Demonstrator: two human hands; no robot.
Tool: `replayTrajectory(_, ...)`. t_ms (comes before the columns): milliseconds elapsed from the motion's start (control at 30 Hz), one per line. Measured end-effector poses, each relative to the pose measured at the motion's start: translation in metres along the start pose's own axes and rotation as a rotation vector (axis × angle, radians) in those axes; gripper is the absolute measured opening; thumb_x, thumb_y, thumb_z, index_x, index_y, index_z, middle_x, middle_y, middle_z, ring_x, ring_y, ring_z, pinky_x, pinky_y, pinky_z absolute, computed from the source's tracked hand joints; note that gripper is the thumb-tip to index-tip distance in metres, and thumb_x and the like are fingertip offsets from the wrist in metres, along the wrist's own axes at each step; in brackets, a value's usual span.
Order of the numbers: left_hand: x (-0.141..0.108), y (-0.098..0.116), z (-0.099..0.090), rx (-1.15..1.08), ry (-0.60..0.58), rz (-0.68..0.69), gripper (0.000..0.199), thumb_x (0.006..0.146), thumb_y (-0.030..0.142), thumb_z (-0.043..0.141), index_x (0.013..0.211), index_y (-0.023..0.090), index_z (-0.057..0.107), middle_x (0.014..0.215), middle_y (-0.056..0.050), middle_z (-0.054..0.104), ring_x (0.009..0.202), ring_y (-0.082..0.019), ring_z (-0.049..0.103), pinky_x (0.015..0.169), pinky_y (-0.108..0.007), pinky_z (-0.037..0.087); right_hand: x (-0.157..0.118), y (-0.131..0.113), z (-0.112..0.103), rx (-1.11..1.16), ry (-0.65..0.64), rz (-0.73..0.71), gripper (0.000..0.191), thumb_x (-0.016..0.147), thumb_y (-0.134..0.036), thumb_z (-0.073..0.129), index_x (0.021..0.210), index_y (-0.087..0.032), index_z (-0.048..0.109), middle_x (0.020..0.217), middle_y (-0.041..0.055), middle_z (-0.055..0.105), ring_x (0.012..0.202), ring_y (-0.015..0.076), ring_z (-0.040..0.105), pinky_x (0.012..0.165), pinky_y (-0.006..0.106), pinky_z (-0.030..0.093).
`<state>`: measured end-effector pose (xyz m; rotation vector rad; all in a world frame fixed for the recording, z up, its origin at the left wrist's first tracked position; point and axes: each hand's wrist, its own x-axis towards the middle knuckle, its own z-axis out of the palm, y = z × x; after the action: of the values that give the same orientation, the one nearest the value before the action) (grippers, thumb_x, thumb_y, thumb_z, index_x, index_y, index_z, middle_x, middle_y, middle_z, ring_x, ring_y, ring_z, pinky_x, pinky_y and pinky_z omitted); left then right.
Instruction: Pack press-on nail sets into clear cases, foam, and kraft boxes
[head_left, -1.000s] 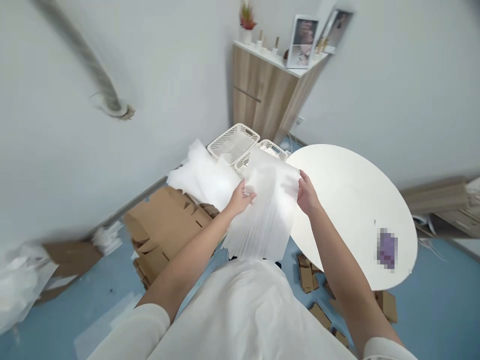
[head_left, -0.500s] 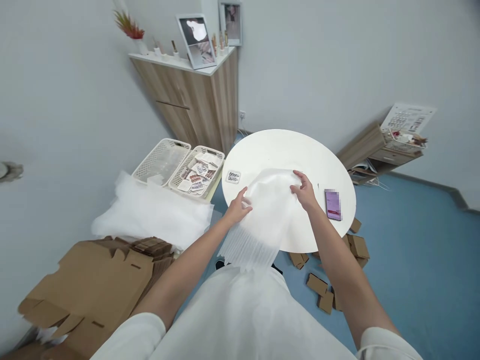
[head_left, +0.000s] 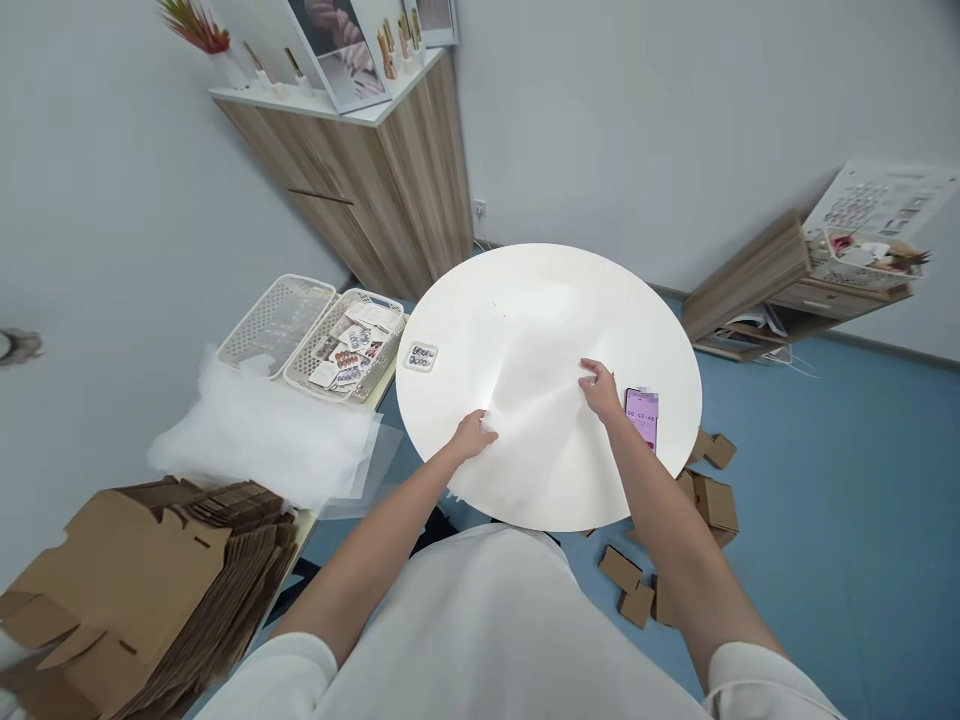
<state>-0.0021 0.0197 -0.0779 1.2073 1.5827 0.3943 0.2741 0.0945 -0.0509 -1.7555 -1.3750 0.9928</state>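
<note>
A round white smooth-topped table (head_left: 660,330) stands before the person. Behind it on the left is a wood-grain cabinet (head_left: 330,160) with a white top. Left of the table, nearest the person, lies a stack of flat brown cardboard boxes (head_left: 142,560); beyond it, also left of the table, are a pile of white translucent foam sheets (head_left: 262,430) and two white perforated plastic baskets (head_left: 311,284). A thin white translucent sheet (head_left: 536,410) appears to lie across the middle of the table, though white on white hides its outline. The left hand (head_left: 471,436) and right hand (head_left: 598,390) are over it, well apart, thumb and forefinger slightly parted on each; I cannot tell whether either pinches the sheet. On the table's right side, partly behind the right forearm, lies a phone with a lilac screen (head_left: 641,418); near its left edge, a small white rectangular tray with dark ovals (head_left: 421,357).
</note>
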Motion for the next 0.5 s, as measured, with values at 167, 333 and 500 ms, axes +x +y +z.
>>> replayTrajectory(167, 0.010, -0.005, 0.016, 0.063, 0.097, -0.083, 0.050, 0.065, 0.024, 0.062, 0.113, 0.017, 0.048, 0.097, -0.009, 0.057, 0.082, -0.018, 0.057, 0.064, -0.026, 0.044, 0.008, 0.025, 0.009, -0.190, 0.012, 0.004, 0.064, 0.072, -0.033, 0.048, 0.131, -0.020, 0.028, 0.136, 0.0124, 0.031, 0.121, 0.0267, 0.034, 0.095, 0.046, 0.034)
replayTrajectory(333, 0.017, -0.001, 0.026, 0.115, 0.188, -0.126, 0.053, 0.066, 0.024, 0.061, 0.116, 0.017, 0.044, 0.095, -0.009, 0.056, 0.085, -0.019, 0.056, 0.067, -0.028, 0.044, -0.036, 0.029, 0.019, -0.507, 0.106, -0.132, 0.064, 0.079, -0.034, 0.040, 0.136, -0.017, 0.017, 0.145, 0.0128, 0.010, 0.132, 0.0291, 0.009, 0.100, 0.050, 0.022)
replayTrajectory(500, 0.018, -0.001, 0.036, 0.114, 0.233, -0.156, 0.051, 0.070, 0.025, 0.057, 0.117, 0.017, 0.040, 0.094, -0.008, 0.056, 0.082, -0.018, 0.057, 0.068, -0.027, 0.044, -0.098, 0.037, 0.048, -0.684, -0.156, -0.199, 0.069, 0.081, -0.043, 0.037, 0.138, -0.012, 0.012, 0.146, 0.0140, 0.007, 0.134, 0.0280, 0.003, 0.103, 0.046, 0.018)
